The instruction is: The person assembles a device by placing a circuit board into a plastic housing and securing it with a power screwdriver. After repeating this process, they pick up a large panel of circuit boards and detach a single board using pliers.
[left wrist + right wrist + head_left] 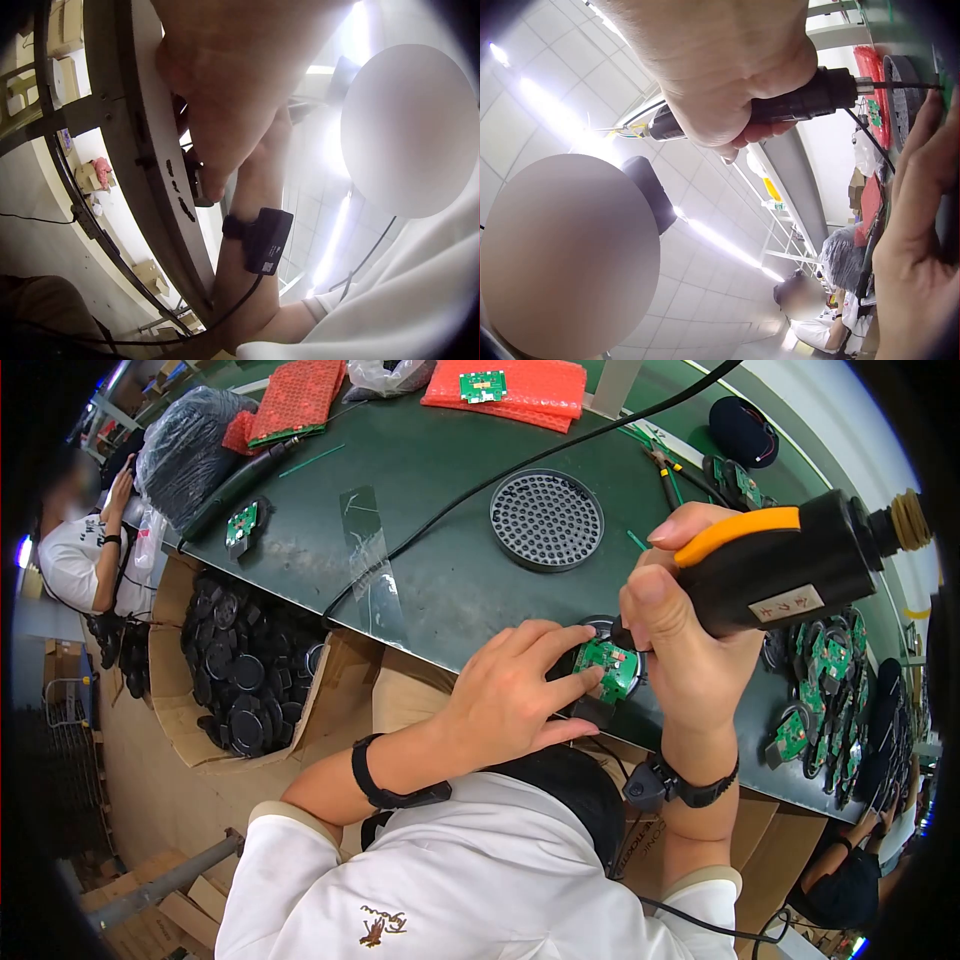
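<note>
My right hand (695,635) grips a black electric screwdriver (800,575) with an orange lever, its body tilted up to the right. In the right wrist view the screwdriver (806,103) shows a thin bit (904,85) reaching toward my left hand (911,255). At the bench's near edge, a green circuit board (618,665) lies on a round black part. My left hand (510,690) holds this assembly, with two fingers over the board and the thumb at its near side. The screwdriver's tip overlaps the board's right side in the head view. In the left wrist view the board is hidden.
A round black tray of small cells (547,520) stands mid-bench. Piled board assemblies (825,680) lie at right, pliers (663,478) at the back. A black cable (440,520) crosses the bench. A carton (175,690) of round black parts stands left, below the bench edge.
</note>
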`<state>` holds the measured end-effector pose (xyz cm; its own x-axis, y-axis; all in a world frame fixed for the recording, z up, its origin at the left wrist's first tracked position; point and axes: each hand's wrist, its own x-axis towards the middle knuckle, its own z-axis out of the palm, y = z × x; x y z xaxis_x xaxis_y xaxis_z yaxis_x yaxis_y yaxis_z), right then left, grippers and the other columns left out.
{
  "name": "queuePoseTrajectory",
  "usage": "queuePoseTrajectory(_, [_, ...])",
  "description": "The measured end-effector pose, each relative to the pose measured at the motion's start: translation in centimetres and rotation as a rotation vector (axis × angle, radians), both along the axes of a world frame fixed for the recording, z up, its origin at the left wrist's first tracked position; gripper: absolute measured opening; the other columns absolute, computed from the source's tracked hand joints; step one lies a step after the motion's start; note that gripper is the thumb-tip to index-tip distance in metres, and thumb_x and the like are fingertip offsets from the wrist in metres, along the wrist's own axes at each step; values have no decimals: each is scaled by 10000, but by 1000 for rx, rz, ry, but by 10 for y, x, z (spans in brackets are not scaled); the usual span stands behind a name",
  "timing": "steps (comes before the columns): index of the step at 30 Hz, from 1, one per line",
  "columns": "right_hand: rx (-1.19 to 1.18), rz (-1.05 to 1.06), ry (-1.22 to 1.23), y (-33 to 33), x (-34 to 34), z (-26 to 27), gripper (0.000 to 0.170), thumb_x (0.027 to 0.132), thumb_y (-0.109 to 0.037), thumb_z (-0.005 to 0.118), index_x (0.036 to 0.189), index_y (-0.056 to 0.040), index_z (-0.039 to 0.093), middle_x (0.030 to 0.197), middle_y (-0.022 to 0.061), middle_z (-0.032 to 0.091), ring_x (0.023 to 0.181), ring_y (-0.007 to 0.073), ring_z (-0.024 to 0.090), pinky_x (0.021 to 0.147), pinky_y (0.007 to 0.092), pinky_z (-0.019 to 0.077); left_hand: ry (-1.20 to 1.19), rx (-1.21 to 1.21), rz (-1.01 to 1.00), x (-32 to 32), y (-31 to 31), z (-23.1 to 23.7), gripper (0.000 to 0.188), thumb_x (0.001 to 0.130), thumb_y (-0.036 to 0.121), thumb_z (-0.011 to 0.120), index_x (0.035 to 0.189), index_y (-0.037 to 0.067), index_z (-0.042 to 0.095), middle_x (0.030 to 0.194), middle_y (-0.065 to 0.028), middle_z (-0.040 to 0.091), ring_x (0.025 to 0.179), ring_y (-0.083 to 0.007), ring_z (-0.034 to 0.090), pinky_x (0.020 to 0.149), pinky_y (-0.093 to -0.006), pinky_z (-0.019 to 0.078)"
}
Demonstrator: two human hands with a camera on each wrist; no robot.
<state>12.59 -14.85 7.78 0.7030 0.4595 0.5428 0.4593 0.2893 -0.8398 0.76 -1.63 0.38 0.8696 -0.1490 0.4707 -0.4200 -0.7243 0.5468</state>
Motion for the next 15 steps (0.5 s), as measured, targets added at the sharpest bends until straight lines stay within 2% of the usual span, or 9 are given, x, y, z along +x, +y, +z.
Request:
queuePoseTrajectory(3, [32, -14, 13, 2, -1, -1, 343, 965, -140, 785, 1158, -24, 525, 709, 17, 539, 528, 84, 481, 496, 239, 391, -19, 30, 2, 1, 1, -2, 523, 701, 388, 869, 1124, 96, 771, 1327, -130, 641, 1141, -324, 612, 877, -426, 526])
queuePoseTrajectory(6, [-37, 0, -56, -2, -2, -2, 340, 959, -136, 792, 1133, -37, 519, 718, 23, 539, 529, 87, 483, 490, 240, 391, -14, 23, 4, 0, 1, -2, 526, 699, 384, 872, 1128, 97, 769, 1327, -123, 643, 1141, -324, 612, 885, -430, 528])
queuePoseTrajectory(15, [-14, 37, -46, -1, -2, -2, 353, 951, -133, 801, 1097, -47, 491, 744, 16, 510, 533, 93, 473, 484, 234, 378, -27, 43, 26, -1, 0, -2, 525, 695, 391, 867, 1122, 102, 766, 1328, -113, 644, 1131, -322, 613, 882, -429, 533])
